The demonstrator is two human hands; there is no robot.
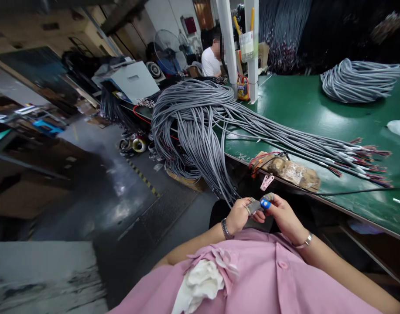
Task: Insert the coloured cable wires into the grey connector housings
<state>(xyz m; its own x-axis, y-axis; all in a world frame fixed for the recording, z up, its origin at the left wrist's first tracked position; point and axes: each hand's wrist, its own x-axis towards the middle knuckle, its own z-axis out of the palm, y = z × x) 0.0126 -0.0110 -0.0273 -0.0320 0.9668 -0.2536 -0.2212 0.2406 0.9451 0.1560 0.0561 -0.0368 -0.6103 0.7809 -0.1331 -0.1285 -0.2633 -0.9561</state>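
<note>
My left hand (238,214) and my right hand (284,214) meet in front of my chest, just below the edge of the green table (294,109). Taped fingertips of both pinch a small blue-and-grey piece (264,203) between them. What the piece is I cannot tell. A big bundle of grey cables (200,126) hangs over the table edge right above my left hand, and its stripped coloured ends (370,163) fan out across the table to the right.
A brown wrapped block with red wires (289,171) lies at the table edge above my hands. A second grey cable coil (358,80) lies far right. White posts (227,41) stand at the back. A seated person in white (211,59) works beyond. Open floor (121,205) lies left.
</note>
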